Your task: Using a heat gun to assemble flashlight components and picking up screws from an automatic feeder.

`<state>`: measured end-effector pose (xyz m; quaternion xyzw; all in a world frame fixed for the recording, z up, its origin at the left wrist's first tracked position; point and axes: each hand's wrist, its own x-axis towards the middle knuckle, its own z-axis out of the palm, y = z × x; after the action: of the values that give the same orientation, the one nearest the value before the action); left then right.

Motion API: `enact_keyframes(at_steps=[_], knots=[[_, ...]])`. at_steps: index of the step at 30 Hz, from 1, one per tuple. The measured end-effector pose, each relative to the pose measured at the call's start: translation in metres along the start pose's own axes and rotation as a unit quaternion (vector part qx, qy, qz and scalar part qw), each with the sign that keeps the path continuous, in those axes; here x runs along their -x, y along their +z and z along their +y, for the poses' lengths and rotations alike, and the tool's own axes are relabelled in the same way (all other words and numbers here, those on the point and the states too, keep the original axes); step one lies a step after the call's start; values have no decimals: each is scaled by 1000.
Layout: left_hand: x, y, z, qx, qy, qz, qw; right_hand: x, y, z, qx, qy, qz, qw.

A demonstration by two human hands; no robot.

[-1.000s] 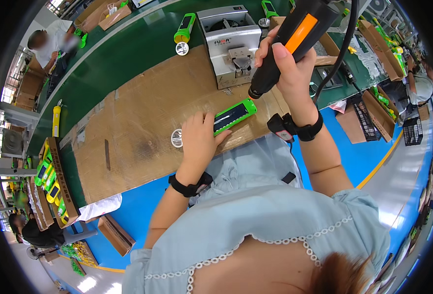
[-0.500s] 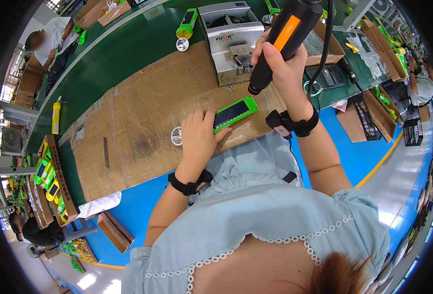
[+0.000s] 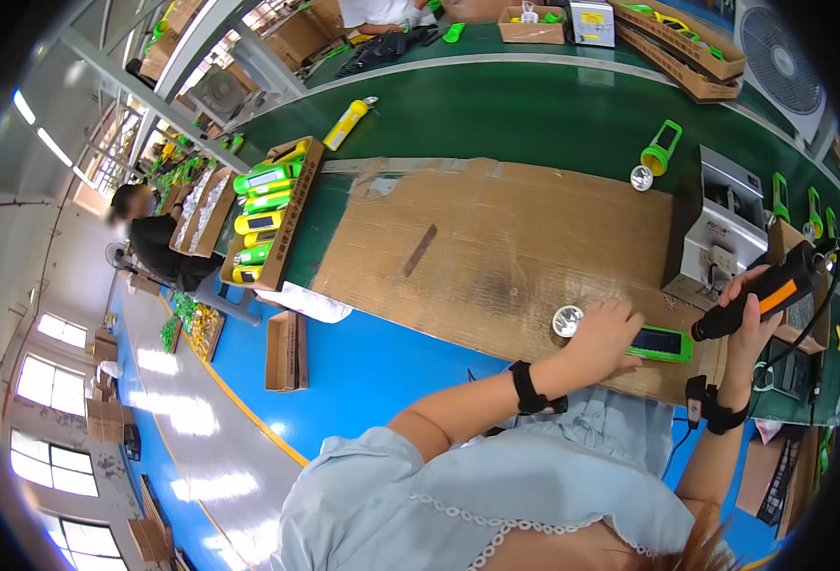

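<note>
A green flashlight point(image 3: 663, 344) with a dark panel on its side lies on the cardboard sheet point(image 3: 496, 238). My left hand point(image 3: 603, 341) is closed over its body, and the clear round lens end point(image 3: 566, 322) sticks out to the left of the fingers. My right hand point(image 3: 751, 324) grips a black electric screwdriver point(image 3: 774, 291) with an orange stripe. The tool is tilted, its tip close to the right end of the flashlight; whether they touch I cannot tell.
Behind my right hand stands a silver screw-feeding machine point(image 3: 724, 224). Beyond the cardboard lie another green flashlight point(image 3: 661, 150) and a yellow flashlight point(image 3: 348, 124). A carton of green and yellow flashlights point(image 3: 277, 214) sits at the bench's left end. A cable hangs from the screwdriver.
The view has swung left, so the bench and both hands appear farther right. My left hand remains on the flashlight, and the screwdriver stays near its right end.
</note>
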<state>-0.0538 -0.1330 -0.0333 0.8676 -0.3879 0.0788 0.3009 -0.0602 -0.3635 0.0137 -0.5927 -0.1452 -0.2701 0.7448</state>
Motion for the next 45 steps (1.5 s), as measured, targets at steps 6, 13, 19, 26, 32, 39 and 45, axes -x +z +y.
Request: enact_keyframes(at_steps=[6, 13, 19, 26, 32, 39, 45], knots=[[-4, 0, 0, 18, -6, -14, 1000, -4, -1, -5, 7, -22, 4, 1000], [-13, -5, 0, -21, -24, -49, 998, -45, 24, -49, -28, -148, 54, 987], [-10, -7, 6, -35, -21, -31, 999, -77, 20, -47, 158, -218, 110, 957], [-7, -6, 10, -41, -13, -23, 999, -73, 21, -39, 224, -131, 124, 958], [-8, -3, 7, -44, -15, -28, 999, -50, 26, -52, 154, -41, 67, 985], [-11, -3, 8, -38, -20, -25, 999, 13, 23, -62, 112, -55, 82, 989], [-11, 0, 6, -45, -9, -25, 999, 24, 18, -59, 131, -85, 97, 983]])
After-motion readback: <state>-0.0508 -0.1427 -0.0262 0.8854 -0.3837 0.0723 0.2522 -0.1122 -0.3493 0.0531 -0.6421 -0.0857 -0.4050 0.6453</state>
